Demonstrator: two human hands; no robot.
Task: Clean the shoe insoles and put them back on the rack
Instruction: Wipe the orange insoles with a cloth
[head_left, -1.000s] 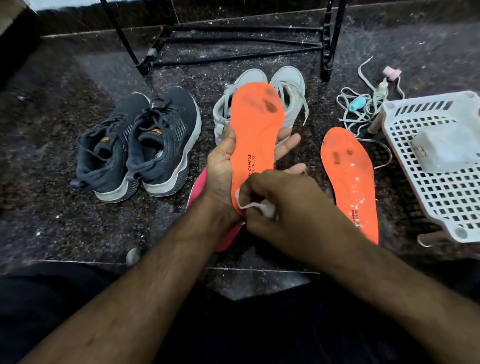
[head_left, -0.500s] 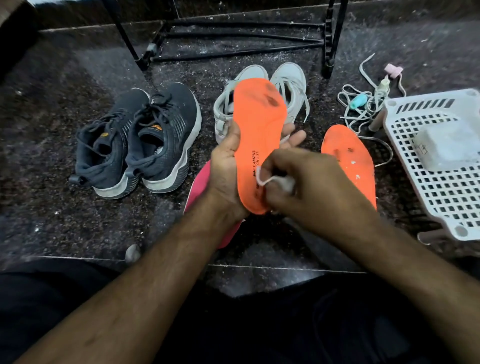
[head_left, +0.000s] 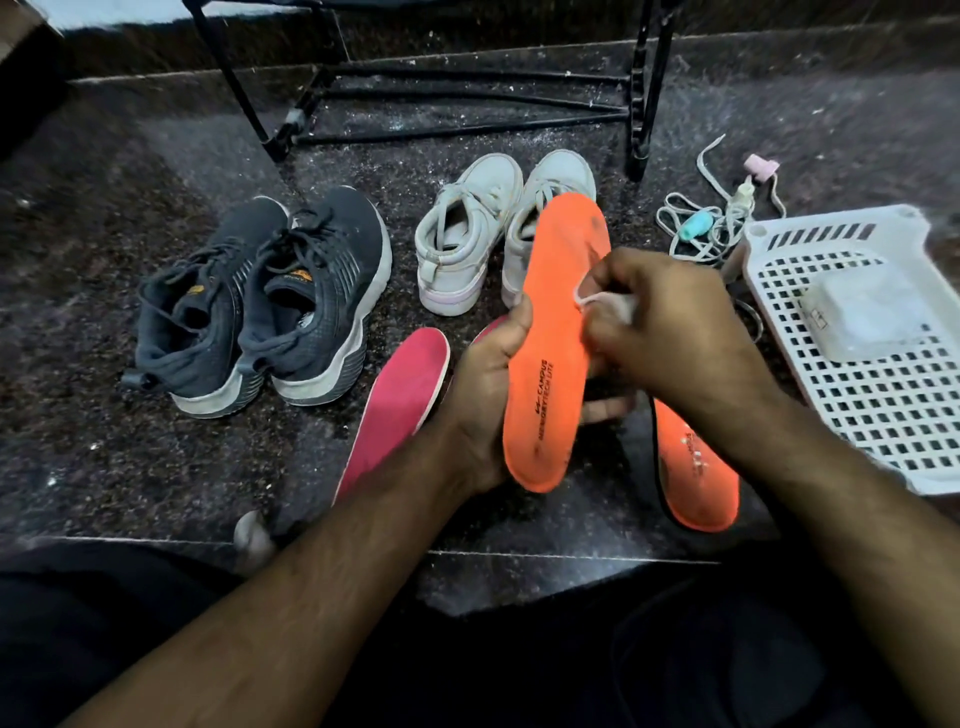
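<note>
my legs: dark trousers at the bottom edge, nearest of all.
my left hand: curled round the held orange insole from its left edge, thumb on the front face, fingers behind it.
held orange insole: raised off the floor, heel end down, toe end up and tilted right; dark print near the heel.
my right hand: fingers pinched on a small white cloth, pressed to the held orange insole's upper right part.
second orange insole: flat on the floor, just right of the held orange insole, partly under my right forearm.
pink insole: on the floor left of the held orange insole; another pink edge peeked out behind my left thumb.
white basket: far right of the held orange insole, a pale block lying in it.
dark sneakers: pair, well left of the held orange insole, toes away from me.
white sneakers: pair, just behind the held orange insole; its toe end overlapped the right shoe.
laces: loose pale tangle with a teal bit, behind my right hand.
shoe rack: black metal frame, farthest back, beyond the white sneakers; lowest bars in view bare.
</note>
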